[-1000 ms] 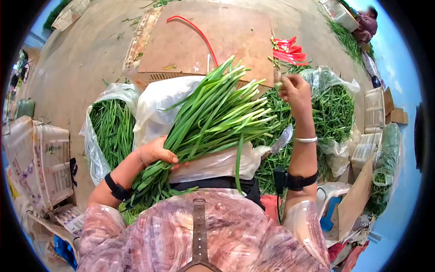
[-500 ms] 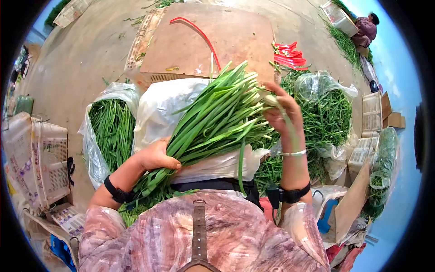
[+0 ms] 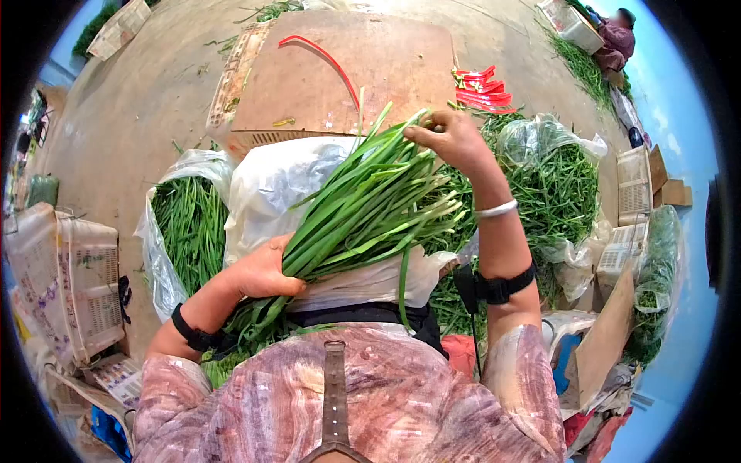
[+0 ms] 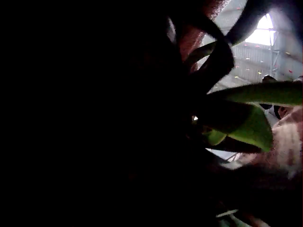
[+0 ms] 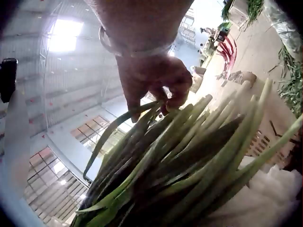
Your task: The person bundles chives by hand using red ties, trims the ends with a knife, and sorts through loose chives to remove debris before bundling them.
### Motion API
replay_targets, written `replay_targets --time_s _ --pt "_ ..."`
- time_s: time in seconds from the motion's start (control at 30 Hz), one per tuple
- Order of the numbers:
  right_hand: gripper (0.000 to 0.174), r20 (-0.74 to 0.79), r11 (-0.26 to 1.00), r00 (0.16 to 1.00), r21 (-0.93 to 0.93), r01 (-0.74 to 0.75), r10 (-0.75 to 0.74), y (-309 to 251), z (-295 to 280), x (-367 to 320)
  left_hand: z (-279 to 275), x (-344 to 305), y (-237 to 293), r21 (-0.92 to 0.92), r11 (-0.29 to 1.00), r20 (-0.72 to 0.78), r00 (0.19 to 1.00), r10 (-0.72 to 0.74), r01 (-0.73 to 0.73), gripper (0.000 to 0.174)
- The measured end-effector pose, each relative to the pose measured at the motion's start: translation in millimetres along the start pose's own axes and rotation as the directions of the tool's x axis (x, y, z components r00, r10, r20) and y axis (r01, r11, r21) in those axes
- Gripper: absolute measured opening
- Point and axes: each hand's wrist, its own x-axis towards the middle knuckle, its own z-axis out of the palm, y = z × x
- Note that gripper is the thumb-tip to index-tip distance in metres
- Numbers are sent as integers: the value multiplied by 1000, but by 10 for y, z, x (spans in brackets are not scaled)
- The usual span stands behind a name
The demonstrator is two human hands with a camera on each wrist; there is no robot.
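A bunch of garlic chives (image 3: 359,208) lies slantwise across my lap, pale stem ends up and to the right, leaves drooping at the lower left. My left hand (image 3: 266,270) grips it near the leafy end, thumb over the top. At the upper stem ends, my right hand (image 3: 457,140) pinches a chive between thumb and fingers. The right wrist view shows this hand (image 5: 154,82) just above the pale stems (image 5: 208,137), a bent leaf trailing from the fingertips. Dark leaves (image 4: 251,125) block most of the left wrist view.
A brown board (image 3: 347,73) lies ahead, with a red strip (image 3: 332,58) on it and more red strips (image 3: 484,91) beside it. Bags of greens stand left (image 3: 189,224) and right (image 3: 559,185). White plastic (image 3: 274,177) lies under the bunch. Crates (image 3: 89,278) are stacked at left.
My right hand has come in from the right to the upper stem ends and now pinches a chive there. The left hand keeps its hold on the bunch.
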Motion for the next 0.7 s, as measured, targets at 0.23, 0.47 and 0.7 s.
replay_targets --time_s 0.23,0.47,0.7 --pt "15 10 849 998 524 -63 68 47 -37 -151 -14 1 -63 -28 998 -14 999 52 -52 75" --pt "14 -324 991 938 -103 91 -120 198 -712 -278 -78 34 -31 -24 1000 30 1000 10 -10 81" --pt "27 -549 580 835 -688 -436 -24 808 -1602 -693 -108 33 -185 -146 989 19 1000 24 -21 83"
